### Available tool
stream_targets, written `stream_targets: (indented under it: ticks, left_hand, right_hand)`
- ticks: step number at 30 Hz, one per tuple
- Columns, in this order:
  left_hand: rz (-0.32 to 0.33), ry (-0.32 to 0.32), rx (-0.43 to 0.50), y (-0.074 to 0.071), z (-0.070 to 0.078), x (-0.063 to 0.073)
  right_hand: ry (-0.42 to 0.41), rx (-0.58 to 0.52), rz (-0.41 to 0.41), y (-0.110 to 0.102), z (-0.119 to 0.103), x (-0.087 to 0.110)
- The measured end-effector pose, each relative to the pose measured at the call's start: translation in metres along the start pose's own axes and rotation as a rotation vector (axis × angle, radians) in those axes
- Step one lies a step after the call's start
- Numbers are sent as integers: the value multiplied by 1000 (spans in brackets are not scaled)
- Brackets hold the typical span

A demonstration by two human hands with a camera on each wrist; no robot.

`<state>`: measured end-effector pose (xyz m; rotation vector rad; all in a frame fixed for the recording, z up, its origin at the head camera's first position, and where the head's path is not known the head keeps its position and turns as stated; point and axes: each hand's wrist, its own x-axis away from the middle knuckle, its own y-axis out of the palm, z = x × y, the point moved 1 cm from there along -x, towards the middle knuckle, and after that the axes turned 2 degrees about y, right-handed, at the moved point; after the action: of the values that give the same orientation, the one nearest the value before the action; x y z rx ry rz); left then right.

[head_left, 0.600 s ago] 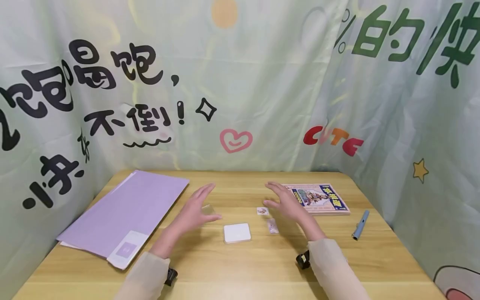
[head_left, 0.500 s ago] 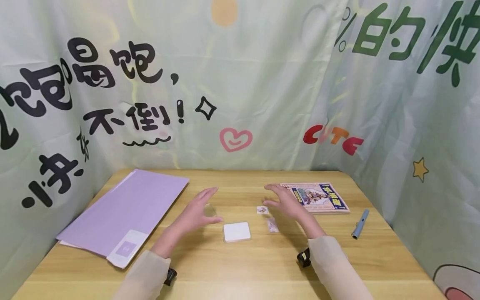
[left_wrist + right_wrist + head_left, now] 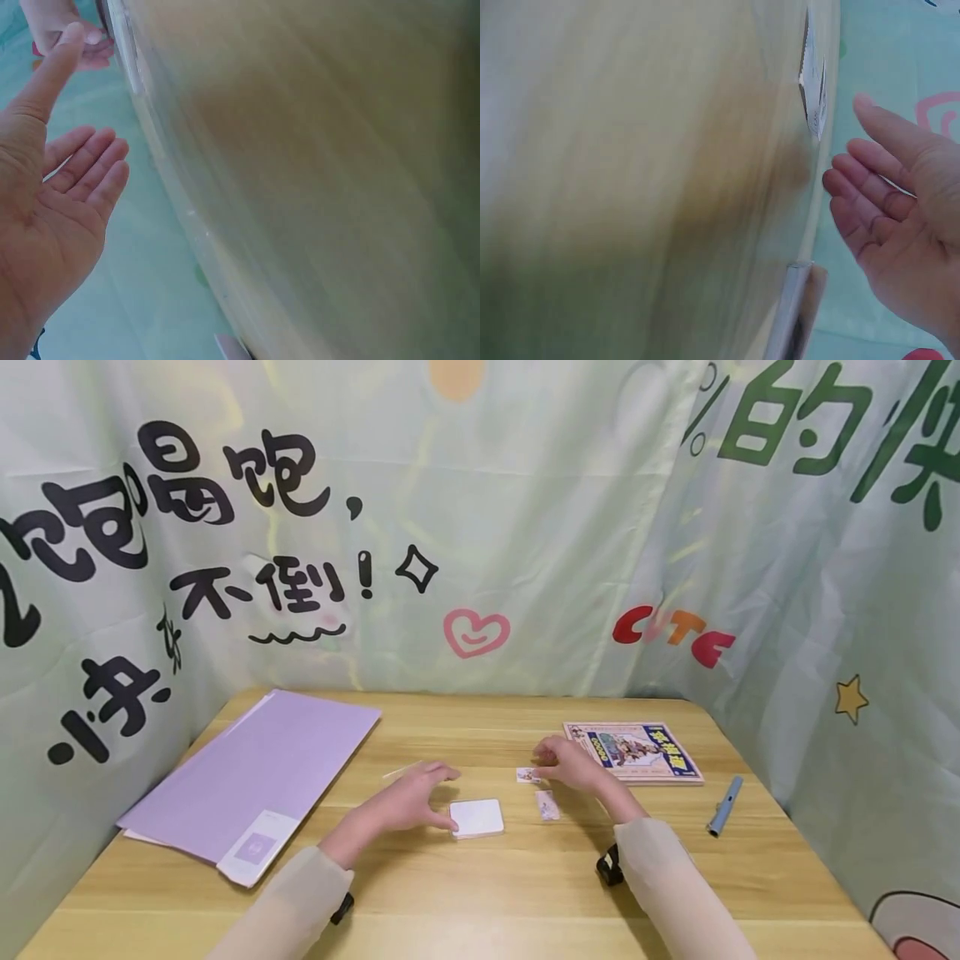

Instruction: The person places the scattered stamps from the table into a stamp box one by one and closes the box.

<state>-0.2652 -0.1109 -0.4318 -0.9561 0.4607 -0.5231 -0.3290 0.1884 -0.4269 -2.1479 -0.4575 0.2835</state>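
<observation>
My left hand [image 3: 408, 797] is low over the table, its thumb tip right at the left edge of a white rectangular block [image 3: 477, 817] that looks like a stack in a clear case. In the left wrist view the fingers [image 3: 101, 169] are spread and hold nothing. My right hand [image 3: 573, 764] hovers with its fingertips at a small picture card [image 3: 527, 774], overlapping it in the head view. Its fingers [image 3: 870, 184] are loosely bent around nothing in the right wrist view. A second small card [image 3: 547, 805] lies just nearer, right of the white block.
A large purple folder [image 3: 262, 768] covers the left side of the table [image 3: 480, 893]. Beyond the right hand lies a pink-bordered booklet [image 3: 645, 752], with a blue pen-like stick [image 3: 725, 807] to its right. A thin clear piece [image 3: 401, 770] lies behind the left hand. Printed curtains hang around.
My left hand has moved nearer and right, bringing its thumb to the white block. The right hand has dipped toward the far small card, its fingers bending more. The head view has tilted slightly.
</observation>
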Motion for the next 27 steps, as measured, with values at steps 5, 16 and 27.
stream_targets:
  ticks: [5,16,27]
  left_hand:
    - [-52,3,-13,4,-2,-2]
    - [-105,43,-76,8,-4,-4]
    - [-110,46,-98,11,-4,-5]
  right_hand:
    - [0,8,-27,2,2,-4]
    - [7,-6,-79,5,4,-11]
    - [25,-5,-119,6,6,-15]
